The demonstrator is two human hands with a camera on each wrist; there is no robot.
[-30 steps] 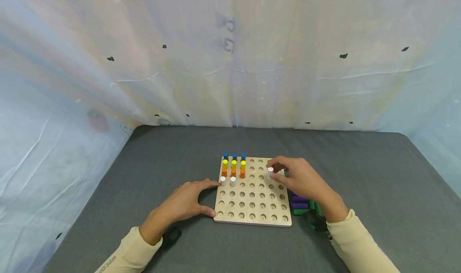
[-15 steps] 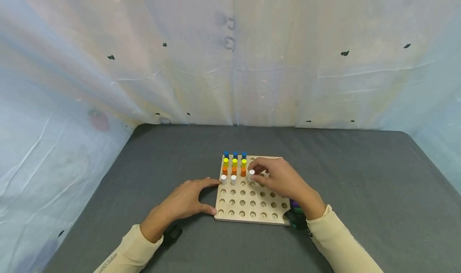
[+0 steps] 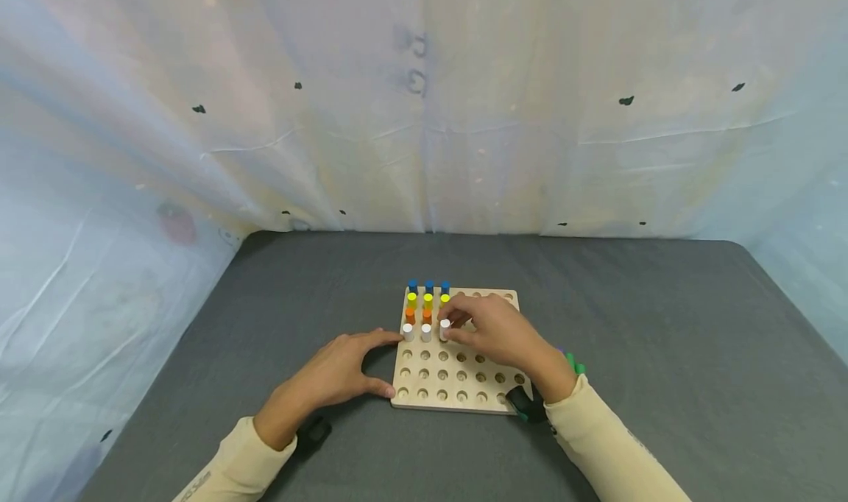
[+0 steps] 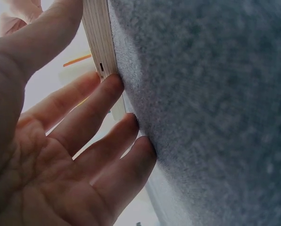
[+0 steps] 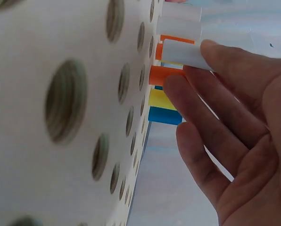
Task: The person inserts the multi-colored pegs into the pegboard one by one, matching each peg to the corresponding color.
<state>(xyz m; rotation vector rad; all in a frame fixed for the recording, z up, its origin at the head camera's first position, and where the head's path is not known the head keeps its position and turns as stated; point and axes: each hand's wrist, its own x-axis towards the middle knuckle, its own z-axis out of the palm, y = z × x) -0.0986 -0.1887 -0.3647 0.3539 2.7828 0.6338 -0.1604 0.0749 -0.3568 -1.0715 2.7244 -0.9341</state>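
Observation:
My right hand (image 3: pixel 497 333) pinches a white peg (image 3: pixel 444 330) between thumb and fingers over the pegboard (image 3: pixel 424 400). In the right wrist view the white peg (image 5: pixel 183 52) points at the board's face, beside an orange peg (image 5: pixel 161 75); whether its end sits inside a hole I cannot tell. Two other white pegs (image 3: pixel 426 333) stand to its left in the same row. Behind them are rows of orange pegs (image 3: pixel 410 316), yellow pegs (image 3: pixel 428 300) and blue pegs (image 3: pixel 429 287). My left hand (image 3: pixel 334 369) rests against the board's left side, fingers (image 4: pixel 91 113) extended, touching its edge.
Green pegs (image 3: pixel 575 363) lie on the grey table (image 3: pixel 318 281) right of the board, partly hidden by the right wrist. Several holes in the board's front rows hold nothing. A pale sheet (image 3: pixel 490 119) hangs behind the table.
My right hand has carried the white peg leftward across the board, from its right side to just beside the two standing white pegs. My left hand has stayed at the board's edge.

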